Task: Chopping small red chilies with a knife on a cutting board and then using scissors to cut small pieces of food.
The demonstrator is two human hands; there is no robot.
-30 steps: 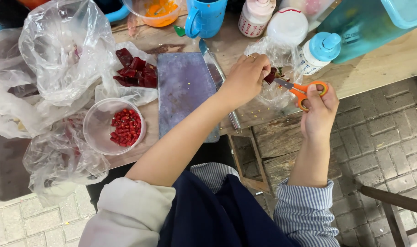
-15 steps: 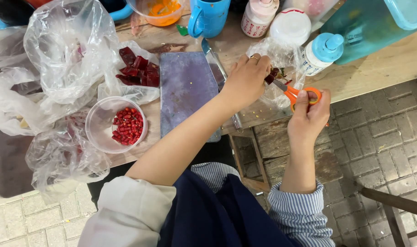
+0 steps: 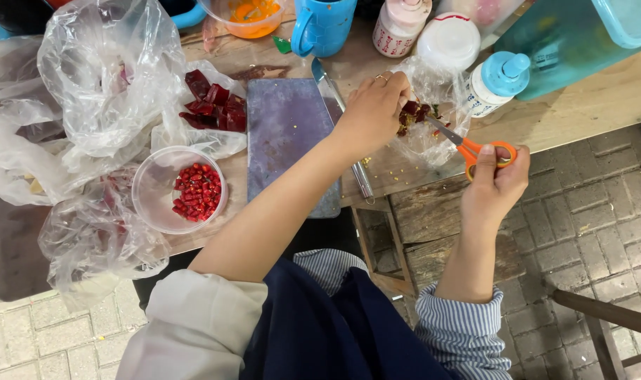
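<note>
Listing what we see from the head view, item by item:

Left hand (image 3: 373,109): clenched on a dark red chilli piece (image 3: 410,111), pinched at the fingertips over a clear plastic bag (image 3: 433,137) that lies on the wooden counter (image 3: 580,105)

Right hand (image 3: 496,183): fingers through the orange handles of small scissors (image 3: 468,144), gripping them; the blades point up-left toward the chilli piece, and we cannot tell whether they touch it

Purple cutting board (image 3: 289,134): flat on the counter, just left of the left forearm; a knife (image 3: 341,119) lies along its right edge, partly under the arm

Clear round tub (image 3: 180,190): left of the board, holding small cut red chilli bits (image 3: 197,191)

Pile of larger dark red chilli pieces (image 3: 215,105): on plastic, between tub and board, toward the back

Crumpled clear bags (image 3: 102,84): heaped at the far left

Back row: blue mug (image 3: 324,24), a bowl with orange contents (image 3: 246,14), a white bottle (image 3: 398,28), a white lid (image 3: 450,42), a bottle with a blue cap (image 3: 496,81), a teal container (image 3: 566,42)
</note>
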